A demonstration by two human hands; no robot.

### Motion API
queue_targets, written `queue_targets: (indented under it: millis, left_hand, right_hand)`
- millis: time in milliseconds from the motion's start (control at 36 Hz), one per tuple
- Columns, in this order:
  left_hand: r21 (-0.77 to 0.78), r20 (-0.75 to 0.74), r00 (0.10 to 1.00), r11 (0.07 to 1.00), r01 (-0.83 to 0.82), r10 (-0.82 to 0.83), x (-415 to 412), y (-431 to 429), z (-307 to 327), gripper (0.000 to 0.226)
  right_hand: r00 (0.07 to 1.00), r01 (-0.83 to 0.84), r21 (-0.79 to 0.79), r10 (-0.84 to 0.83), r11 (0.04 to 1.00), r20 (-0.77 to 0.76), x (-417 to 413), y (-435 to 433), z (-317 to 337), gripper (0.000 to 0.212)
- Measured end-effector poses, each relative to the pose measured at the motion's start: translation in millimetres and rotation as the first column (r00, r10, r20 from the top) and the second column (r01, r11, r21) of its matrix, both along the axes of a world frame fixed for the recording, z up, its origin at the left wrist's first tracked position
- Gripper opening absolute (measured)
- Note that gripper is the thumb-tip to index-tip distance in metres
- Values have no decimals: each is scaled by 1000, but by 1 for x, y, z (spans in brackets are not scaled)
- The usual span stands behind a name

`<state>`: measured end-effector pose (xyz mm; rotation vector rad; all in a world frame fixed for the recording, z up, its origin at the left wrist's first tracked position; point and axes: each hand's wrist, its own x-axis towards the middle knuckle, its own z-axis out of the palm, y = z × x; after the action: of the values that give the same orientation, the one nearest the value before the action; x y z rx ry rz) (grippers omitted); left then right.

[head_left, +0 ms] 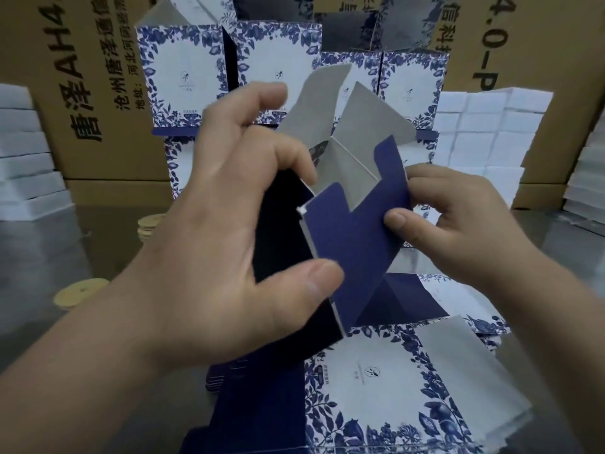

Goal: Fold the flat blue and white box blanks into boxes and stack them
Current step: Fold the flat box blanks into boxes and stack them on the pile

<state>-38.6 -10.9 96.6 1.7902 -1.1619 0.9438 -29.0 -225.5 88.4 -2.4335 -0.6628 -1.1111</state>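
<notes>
A half-folded blue and white box point(353, 231) is held in the air at the middle of the view, its navy bottom flaps facing me and its grey inner flaps sticking up behind. My left hand point(229, 244) grips its dark left side, thumb on the lower edge of the navy flap. My right hand point(458, 224) pinches the right edge of that flap between thumb and fingers. A pile of flat blanks point(376, 394) lies on the table just below. Folded boxes point(183, 77) stand stacked in rows behind.
Large brown cartons point(98, 93) with printed text close off the back. Stacks of white trays point(484, 136) stand at the right and at the left point(23, 158). Round yellow discs point(80, 291) lie on the shiny metal table point(49, 244) at the left.
</notes>
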Motion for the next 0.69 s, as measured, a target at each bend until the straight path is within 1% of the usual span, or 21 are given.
queue_targets:
  millis: [28, 56, 83, 111, 139, 167, 250, 361, 472, 500, 583, 639, 694]
  left_hand:
    - [-73, -73, 997, 997, 14, -19, 2, 1, 3, 30]
    - [-112, -118, 993, 994, -14, 0, 4, 2, 5, 37]
    - [-78, -91, 995, 996, -51, 44, 2, 3, 5, 43]
    - [-11, -44, 993, 994, -106, 105, 1, 3, 1, 45]
    - [19, 5, 986, 986, -165, 165, 0, 4, -5, 46]
    - [20, 3, 977, 977, -212, 212, -3, 4, -7, 49]
    - [-73, 31, 953, 952, -298, 301, -2, 1, -10, 52]
    - [-158, 29, 953, 943, -293, 301, 3, 3, -8, 53]
    - [-87, 54, 948, 947, -309, 314, 1, 2, -9, 49]
    - [-75, 45, 953, 952, -296, 300, 1, 2, -10, 47]
    - [-36, 23, 957, 957, -288, 289, 3, 1, -13, 42]
    - [-17, 3, 953, 952, -304, 304, 6, 2, -15, 40]
    - [-2, -22, 947, 947, -322, 322, 7, 1, -16, 39]
  right_hand:
    - [1000, 13, 26, -12, 1000, -5, 1, 1, -1, 72]
    - [1000, 16, 59, -16, 998, -10, 1, 1, -2, 73]
    - [1000, 15, 95, -13, 995, -19, 2, 2, -2, 74]
    - [1000, 12, 129, -8, 992, -29, 2, 4, -3, 73]
    - [999, 5, 164, 1, 986, -38, 1, 5, -4, 71]
    - [999, -5, 203, 14, 979, -47, 2, 6, -4, 69]
    - [995, -6, 296, 36, 955, -95, 2, 8, -5, 70]
    - [987, -44, 399, 101, 916, -123, 1, 8, -6, 57]
    - [988, -31, 374, 85, 927, -129, 2, 8, -7, 71]
    - [987, -26, 379, 83, 925, -135, 1, 9, -7, 71]
    - [981, -15, 422, 94, 906, -168, 0, 10, -6, 58]
    - [982, 12, 425, 69, 905, -174, 0, 10, -7, 50]
    - [987, 47, 397, 19, 917, -160, 0, 10, -8, 50]
